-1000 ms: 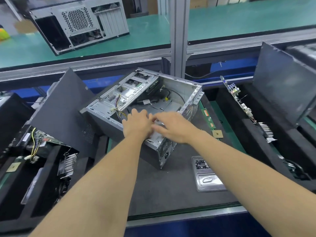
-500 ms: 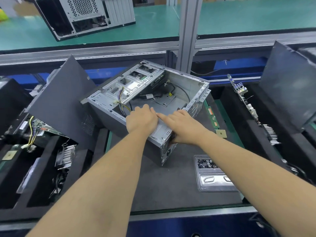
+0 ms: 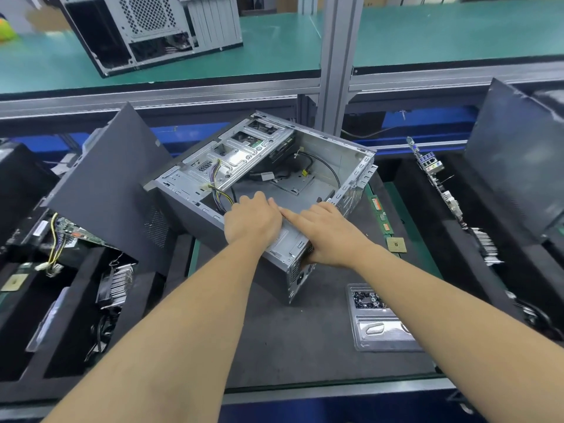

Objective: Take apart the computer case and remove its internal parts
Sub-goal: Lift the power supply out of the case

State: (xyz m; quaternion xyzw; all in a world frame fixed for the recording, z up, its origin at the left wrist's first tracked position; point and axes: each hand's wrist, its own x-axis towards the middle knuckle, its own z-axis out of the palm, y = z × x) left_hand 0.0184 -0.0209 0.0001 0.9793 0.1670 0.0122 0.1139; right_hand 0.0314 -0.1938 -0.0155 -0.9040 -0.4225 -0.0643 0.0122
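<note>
Both hands sit on the power supply point(image 3: 287, 239) in the case point(image 3: 274, 166): left hand point(image 3: 251, 222) curls over it, right hand point(image 3: 328, 232) grips its end. Its wires point(image 3: 221, 193) could snag if yanked.

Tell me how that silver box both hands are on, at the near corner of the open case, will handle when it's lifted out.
The power supply looks like a rigid sheet-metal box, so it should stay stiff. It is probably heavy for its size. Its coloured wire bundle is floppy and may snag on the case. The left hand and right hand meet smooth metal, likely slippery.
</note>
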